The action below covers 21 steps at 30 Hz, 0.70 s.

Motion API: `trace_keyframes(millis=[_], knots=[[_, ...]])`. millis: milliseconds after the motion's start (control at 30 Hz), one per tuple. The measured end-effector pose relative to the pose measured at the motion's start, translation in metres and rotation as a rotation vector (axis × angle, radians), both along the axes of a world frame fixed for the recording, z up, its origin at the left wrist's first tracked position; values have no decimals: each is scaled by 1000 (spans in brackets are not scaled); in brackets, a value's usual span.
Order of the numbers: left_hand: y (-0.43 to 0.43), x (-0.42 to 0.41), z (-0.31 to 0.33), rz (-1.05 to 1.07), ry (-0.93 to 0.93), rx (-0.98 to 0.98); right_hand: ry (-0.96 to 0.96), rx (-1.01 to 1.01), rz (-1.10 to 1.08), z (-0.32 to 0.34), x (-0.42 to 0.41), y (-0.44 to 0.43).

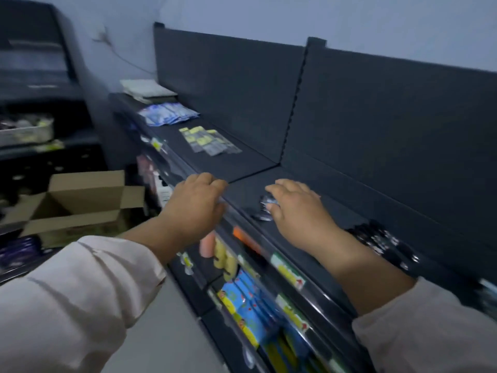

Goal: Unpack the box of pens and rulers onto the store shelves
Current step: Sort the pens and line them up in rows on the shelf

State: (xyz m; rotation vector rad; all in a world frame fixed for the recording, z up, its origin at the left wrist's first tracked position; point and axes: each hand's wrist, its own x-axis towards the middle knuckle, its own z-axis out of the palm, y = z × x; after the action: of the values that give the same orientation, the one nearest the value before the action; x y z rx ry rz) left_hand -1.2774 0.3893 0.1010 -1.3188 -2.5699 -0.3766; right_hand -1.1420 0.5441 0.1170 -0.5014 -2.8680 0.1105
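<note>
On the top tier of a dark metal store shelf (250, 168): stock going down, with the unpacking judged partly done. Left hand (193, 203) resting on the shelf's front lip, fingers loosely bent, gripping nothing visible. Right hand (298, 211) laid palm-down further in, fingers slightly spread over small dark glossy-wrapped items (265, 208) by the thumb. Too blurred to tell whether pinching them or merely pressing them flat.

Just beside that wrist, to the right, apparently black pens with silvery clips (382, 243), heaped and already shelved. Further along to the left, well apart from both hands: clear sachets with yellow header cards (209, 141), blue-and-white packets (168, 117), a flat white stack (148, 88). Down at the left, below shelf level, the open brown cardboard box (80, 205), flaps up, contents hidden from this angle.

Next move, as a judgement: letting go of the small items, squaring them up beside the pens, then reaching down to the box for another handful.

Nothing legible anywhere. Green, yellow and orange price-strip tags (289, 273) along the shelf edge, print on the box side and bright blue cartoon packs (247, 305) one tier down, all smeared by motion blur.
</note>
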Motion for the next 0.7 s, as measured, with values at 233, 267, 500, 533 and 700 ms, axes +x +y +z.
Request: trace_keyframes(millis=[233,267,500,533,700], knots=[[-142,-90,5,187,16,-37,-11,-16,150,-4,-124,-112],[-160,-101,6,215,8,-41,-10,-14,172,-4,-139,-127],[-250,-167,8,373,-42,-17,-50,-33,335,-8,-235,-202],[-257,-177,6,393,-52,-12,-52,-25,354,-9,-248,-207],[-277,-227,-13,471,-94,-36,-99,-10,440,-23,-317,-220]])
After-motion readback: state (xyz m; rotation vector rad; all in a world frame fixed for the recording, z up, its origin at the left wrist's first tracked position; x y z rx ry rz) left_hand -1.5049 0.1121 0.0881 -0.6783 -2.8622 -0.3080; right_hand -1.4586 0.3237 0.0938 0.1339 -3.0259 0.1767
